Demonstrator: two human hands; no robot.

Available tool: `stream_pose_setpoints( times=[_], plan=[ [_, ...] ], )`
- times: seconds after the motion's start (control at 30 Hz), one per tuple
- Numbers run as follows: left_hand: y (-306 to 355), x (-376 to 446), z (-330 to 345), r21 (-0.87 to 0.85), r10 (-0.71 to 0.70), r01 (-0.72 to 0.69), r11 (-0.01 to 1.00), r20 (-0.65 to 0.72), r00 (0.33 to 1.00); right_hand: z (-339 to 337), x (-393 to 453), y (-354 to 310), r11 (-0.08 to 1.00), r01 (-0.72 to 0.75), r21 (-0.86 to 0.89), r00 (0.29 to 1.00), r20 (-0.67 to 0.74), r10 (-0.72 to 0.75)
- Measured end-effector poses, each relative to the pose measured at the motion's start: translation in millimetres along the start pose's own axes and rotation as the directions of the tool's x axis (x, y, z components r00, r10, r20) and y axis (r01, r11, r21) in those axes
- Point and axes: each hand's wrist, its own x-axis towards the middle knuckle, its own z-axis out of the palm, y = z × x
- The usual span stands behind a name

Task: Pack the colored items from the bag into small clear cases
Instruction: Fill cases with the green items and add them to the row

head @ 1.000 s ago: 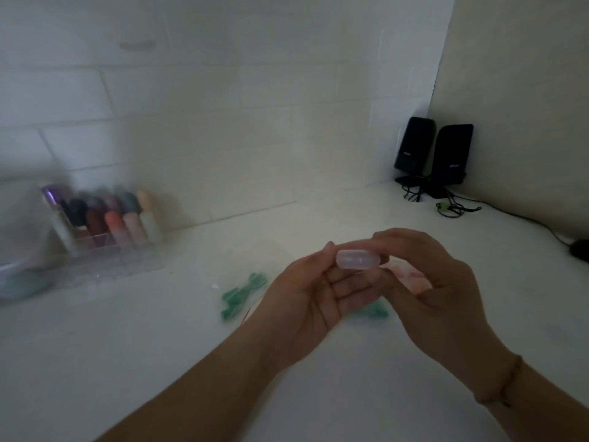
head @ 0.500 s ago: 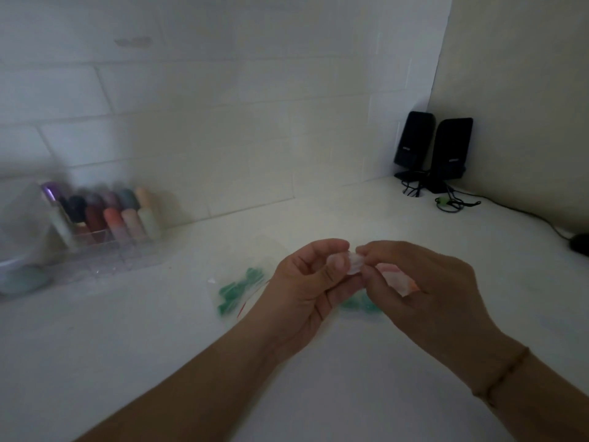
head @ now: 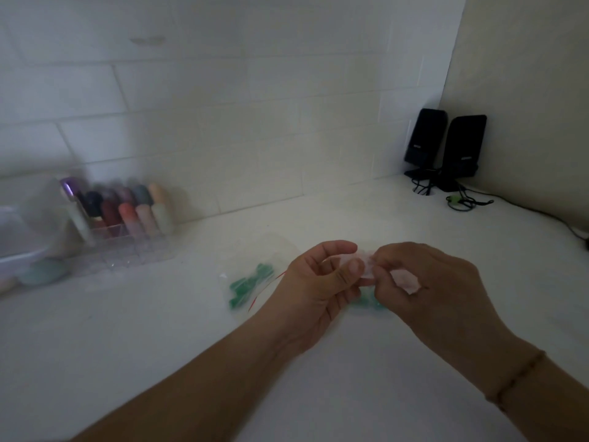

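Small clear case (head: 366, 266), held above the desk (head: 159, 330) just right of frame centre, pinched between both hands. Left hand (head: 318, 282) curled round its left end, thumb on the near face, forefinger over the top. Right hand (head: 424, 285) pinching its right end with thumb and fingertips; something pale pink (head: 406, 280) tucked under those fingers, too blurred to name. Contents of the case not discernible. Thin bracelet (head: 516, 381) on the right wrist.

Clear bag (head: 255, 282) flat on the desk at 9 o'clock from the hands, green items (head: 247, 285) inside, red strip along its edge. More green pieces (head: 366, 303) showing on the desk beneath the hands.

Further off at 10 o'clock, a clear organiser (head: 127, 247) against the tiled wall, filled with upright coloured tubes (head: 127, 208). At 1 o'clock in the corner, two black speakers (head: 446, 145) with tangled cables (head: 462, 200); small logos on their fronts, too small to read.
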Motion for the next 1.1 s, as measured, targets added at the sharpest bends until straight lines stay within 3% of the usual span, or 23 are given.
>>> stream_pose_setpoints(
  times=[0.13,0.27,0.37,0.5,0.6,0.67,0.73,0.8,0.93,1.1],
  plan=[
    [0.4,-2.5,0.9,0.144,-0.011,0.006,0.990,0.029,1.000,-2.5,1.3,-2.8,0.984,-0.123,0.132,0.992,0.009,0.123],
    [1.1,-10.2,5.7,0.394,-0.122,0.042,0.918,0.181,0.976,-6.5,2.3,-1.1,0.943,-0.227,0.243,0.974,0.060,0.219],
    [15.7,-14.5,7.5,0.436,-0.068,-0.030,0.900,0.208,0.976,-10.2,2.2,1.2,0.941,-0.131,0.313,0.991,0.050,0.122],
    [61.9,-10.5,-6.3,0.211,0.153,-0.162,0.964,0.062,0.986,-9.3,-0.4,-6.0,0.944,0.014,0.330,1.000,-0.023,-0.007],
    [97.3,-5.6,-32.7,0.188,0.274,-0.260,0.947,-0.053,0.960,1.4,-7.8,-11.4,0.953,0.067,0.297,0.983,0.146,-0.114],
    [108.4,-4.1,-54.1,0.234,0.304,-0.264,0.936,-0.154,0.940,13.5,-12.8,-14.3,0.967,0.173,0.189,0.920,0.320,-0.227],
    [107.8,-3.9,-71.6,0.243,0.295,-0.237,0.941,-0.240,0.925,29.2,-15.4,-22.2,0.955,0.292,0.057,0.824,0.492,-0.281],
    [101.4,-1.9,-79.8,0.176,0.244,-0.198,0.964,-0.296,0.924,45.4,-13.7,-36.4,0.935,0.351,-0.043,0.781,0.564,-0.267],
    [91.4,3.4,-83.6,0.059,0.184,-0.175,0.983,-0.381,0.906,79.1,-5.1,-62.1,0.930,0.337,-0.146,0.841,0.491,-0.228],
    [90.2,4.5,-90.4,0.008,0.132,-0.145,0.989,-0.450,0.883,101.2,-1.5,-70.0,0.907,0.361,-0.217,0.834,0.509,-0.210]
  ],
)
